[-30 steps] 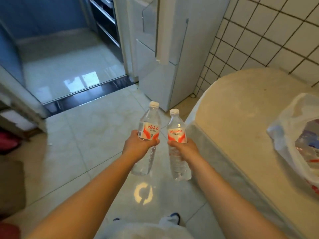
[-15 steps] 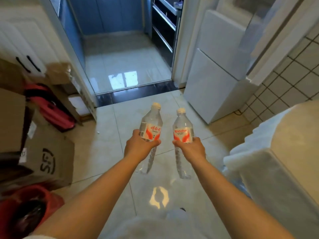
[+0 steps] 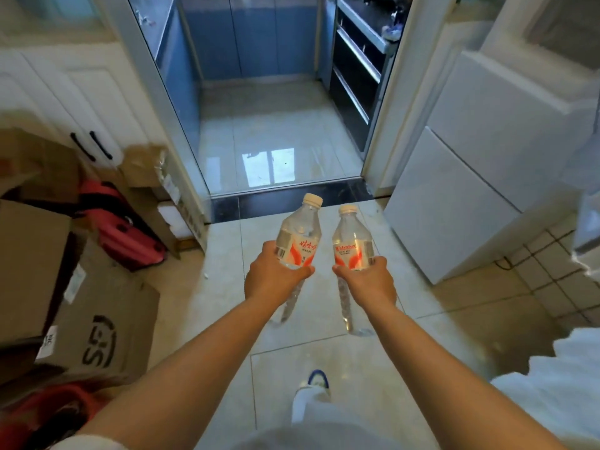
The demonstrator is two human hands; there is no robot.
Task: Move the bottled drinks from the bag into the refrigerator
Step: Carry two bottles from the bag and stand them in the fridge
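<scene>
Two water bottles are held out over a tiled floor (image 3: 292,131), one in each hand.

The left bottle (image 3: 300,237) is gripped around its label by the left hand (image 3: 271,277), and the right bottle (image 3: 352,243) is gripped the same way by the right hand (image 3: 370,282); both are capped, tilted slightly and held apart, side by side. A white refrigerator (image 3: 461,203) is seen closed at the right, beside a tiled wall. An open doorway straight ahead shows blue cabinets (image 3: 253,37). Cardboard boxes (image 3: 97,319) and a red case (image 3: 126,235) are stacked at the left, against white cupboard doors. A shoe (image 3: 316,380) is seen on the floor below.
</scene>
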